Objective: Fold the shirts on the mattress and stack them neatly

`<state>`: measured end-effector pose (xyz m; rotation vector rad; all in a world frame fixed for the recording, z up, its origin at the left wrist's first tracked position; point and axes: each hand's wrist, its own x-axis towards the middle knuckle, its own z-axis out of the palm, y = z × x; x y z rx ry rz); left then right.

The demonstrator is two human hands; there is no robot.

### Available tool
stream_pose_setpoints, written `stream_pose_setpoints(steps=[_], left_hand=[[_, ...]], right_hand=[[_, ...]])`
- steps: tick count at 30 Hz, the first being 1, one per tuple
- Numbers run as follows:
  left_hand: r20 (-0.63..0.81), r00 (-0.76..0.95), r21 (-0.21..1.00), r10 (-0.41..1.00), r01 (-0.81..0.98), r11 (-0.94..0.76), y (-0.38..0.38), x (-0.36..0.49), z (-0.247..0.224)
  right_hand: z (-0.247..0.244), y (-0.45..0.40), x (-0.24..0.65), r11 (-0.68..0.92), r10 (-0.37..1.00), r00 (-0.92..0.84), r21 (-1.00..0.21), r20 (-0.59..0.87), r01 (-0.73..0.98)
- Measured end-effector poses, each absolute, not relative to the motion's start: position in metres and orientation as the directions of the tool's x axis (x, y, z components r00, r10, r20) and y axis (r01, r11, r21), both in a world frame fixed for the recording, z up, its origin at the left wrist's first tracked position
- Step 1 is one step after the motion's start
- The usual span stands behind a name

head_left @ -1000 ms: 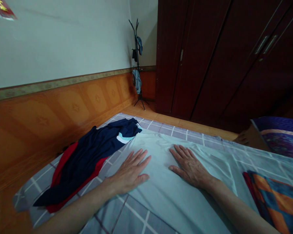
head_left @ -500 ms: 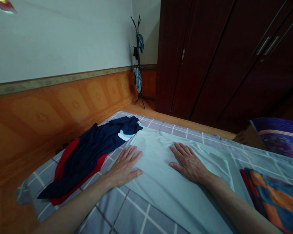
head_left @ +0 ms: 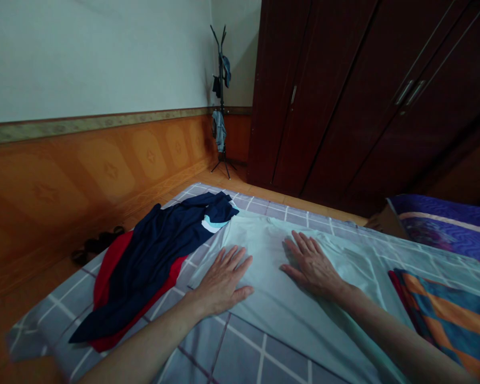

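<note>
Two flat hands gripped nothing: the left hand (head_left: 225,280) and right hand (head_left: 315,268) were palm-down over the pale shirt (head_left: 264,306), fingers loosely spread. The shirt lay on the bed (head_left: 244,349) just right of the navy top (head_left: 160,256), one corner meeting it. It looked light, limp, perhaps slightly slippery and hardly fragile, so a pinch at the edge nearest the navy top seemed surer than bunching the middle, which would likely crease.
</note>
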<state>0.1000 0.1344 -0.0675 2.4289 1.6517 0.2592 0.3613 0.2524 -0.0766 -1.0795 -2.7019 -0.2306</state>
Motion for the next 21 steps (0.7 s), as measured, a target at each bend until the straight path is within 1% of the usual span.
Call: stream_pose_setpoints(steps=[2, 6, 8, 10, 13, 16, 21], left_hand=[[0.026, 0.360, 0.256, 0.933, 0.899, -0.354, 0.134, 0.100, -0.067], [-0.005, 0.341, 0.246, 0.940, 0.912, -0.330, 0.134, 0.102, -0.066], [-0.006, 0.341, 0.247, 0.940, 0.912, -0.329, 0.134, 0.102, -0.066], [-0.002, 0.346, 0.254, 0.938, 0.908, -0.335, 0.134, 0.102, -0.066], [0.013, 0.349, 0.260, 0.937, 0.904, -0.340, 0.134, 0.101, -0.067], [0.021, 0.348, 0.261, 0.937, 0.903, -0.341, 0.133, 0.101, -0.068], [0.047, 0.356, 0.252, 0.933, 0.900, -0.356, 0.134, 0.099, -0.073]], right_hand=[[-0.073, 0.232, 0.337, 0.738, 0.640, -0.720, 0.045, 0.269, 0.673], [-0.073, 0.189, 0.291, 0.782, 0.615, -0.756, -0.048, 0.224, 0.622], [-0.078, 0.176, 0.281, 0.786, 0.613, -0.761, -0.061, 0.214, 0.616], [-0.083, 0.170, 0.282, 0.782, 0.613, -0.755, -0.045, 0.235, 0.621], [-0.090, 0.164, 0.296, 0.782, 0.597, -0.754, 0.010, 0.275, 0.623], [-0.092, 0.155, 0.317, 0.778, 0.587, -0.761, 0.070, 0.275, 0.625], [-0.093, 0.133, 0.360, 0.720, 0.643, -0.720, 0.112, 0.261, 0.685]])
